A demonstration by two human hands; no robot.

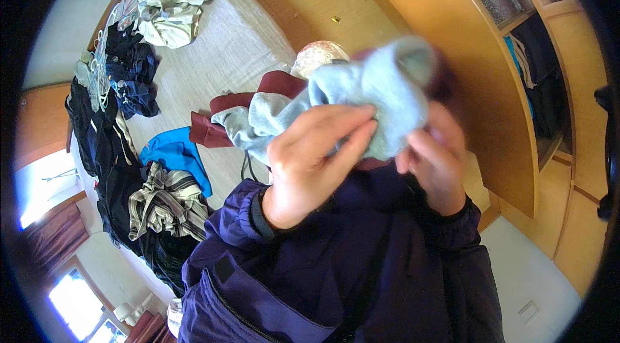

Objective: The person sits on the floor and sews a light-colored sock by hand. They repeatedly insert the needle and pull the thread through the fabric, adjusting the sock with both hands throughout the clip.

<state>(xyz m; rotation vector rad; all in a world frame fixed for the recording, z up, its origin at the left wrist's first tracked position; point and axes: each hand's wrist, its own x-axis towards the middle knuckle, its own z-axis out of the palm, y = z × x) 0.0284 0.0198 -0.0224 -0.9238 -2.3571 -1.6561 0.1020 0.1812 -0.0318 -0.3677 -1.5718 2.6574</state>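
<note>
Before my chest is a garment (339, 84) with pale grey-blue fleece showing and dark red fabric (281, 84) along its edges. My left hand (310, 154) pinches the fleece between thumb and fingers. On the other side, the curled fingers of my right hand (433, 159) grip the lower edge near a rolled, tube-like end (416, 59); blur and cloth hide part of that hold. The rest of the garment trails left over the bed (227, 33), and a dark cord hangs beneath it.
On the bed lie a cream garment (169, 8), dark clothes (128, 71), a blue garment (177, 154), a striped garment (167, 200) and several hangers (100, 67). At right stands an open wooden door (465, 52) beside a cabinet holding clothes (535, 62). A small wrapper (335, 19) is on the floor.
</note>
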